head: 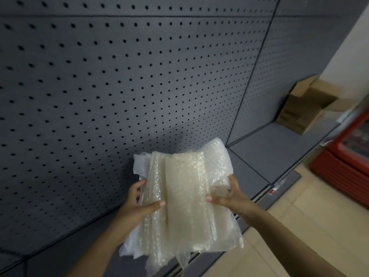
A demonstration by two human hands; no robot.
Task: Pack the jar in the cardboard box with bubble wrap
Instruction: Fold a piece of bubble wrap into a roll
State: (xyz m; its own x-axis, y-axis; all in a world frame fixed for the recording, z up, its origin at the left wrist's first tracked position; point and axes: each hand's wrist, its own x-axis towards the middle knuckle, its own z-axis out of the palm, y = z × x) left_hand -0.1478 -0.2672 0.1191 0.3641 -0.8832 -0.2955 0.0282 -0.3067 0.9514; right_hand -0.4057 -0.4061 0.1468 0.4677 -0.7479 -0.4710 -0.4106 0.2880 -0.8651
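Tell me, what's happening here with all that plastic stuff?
A person is holding a folded stack of bubble wrap with both bare hands, the left hand on one side and the right hand on the other, in front of a dark pegboard wall. Cardboard boxes sit further along on the shelf, off to the right. No jar is in view.

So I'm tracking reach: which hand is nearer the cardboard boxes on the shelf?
Right. The right hand is below-left of the cardboard boxes; the left hand lies farther left, across the bubble wrap.
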